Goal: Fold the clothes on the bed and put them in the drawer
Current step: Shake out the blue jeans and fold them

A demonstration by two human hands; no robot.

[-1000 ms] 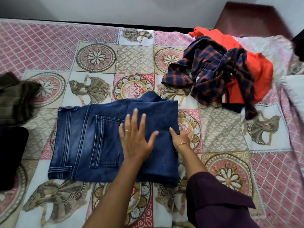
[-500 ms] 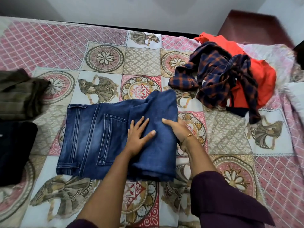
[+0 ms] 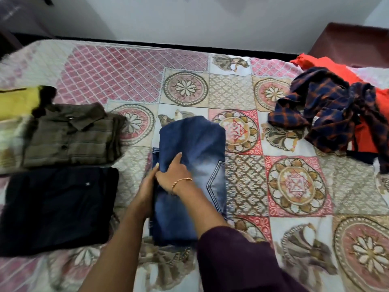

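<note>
Head view, one camera. Count: one pair of jeans point(image 3: 191, 157), three folded garments stacked left of the hands – olive shirt point(image 3: 71, 135), black garment point(image 3: 56, 209), yellow piece point(image 3: 16, 102) at the far-left edge, partly cut off. Two loose garments far right of the hands: navy-orange plaid shirt point(image 3: 328, 110) lying on an orange garment point(image 3: 328, 64). Two hands in frame.

Jeans were a narrow blue denim bundle, lengthwise away from the person, lying on the bed point(image 3: 294, 186) directly under both hands. Faded pale patch mid-panel, a stitched pocket corner showing at the right edge. Far end looked rounded, slightly lifted; blur made that hard to confirm.

Hands together at the jeans' left edge. Right hand point(image 3: 172, 175), bracelet on wrist, lay on top, index finger extended, thumb tucked toward the edge. Left hand point(image 3: 148, 186) was against the left side of the bundle, fingers hidden by the denim and the right hand – couldn't tell if it was gripping.

Versus 0.5 s earlier: jeans had been spread wide, waistband and back pocket to the left, left hand flat on top, right hand at the right-side fold. Now the right portion was folded over to the left, bundle roughly half the width. Camera had panned left, more of the folded stack visible.
</note>
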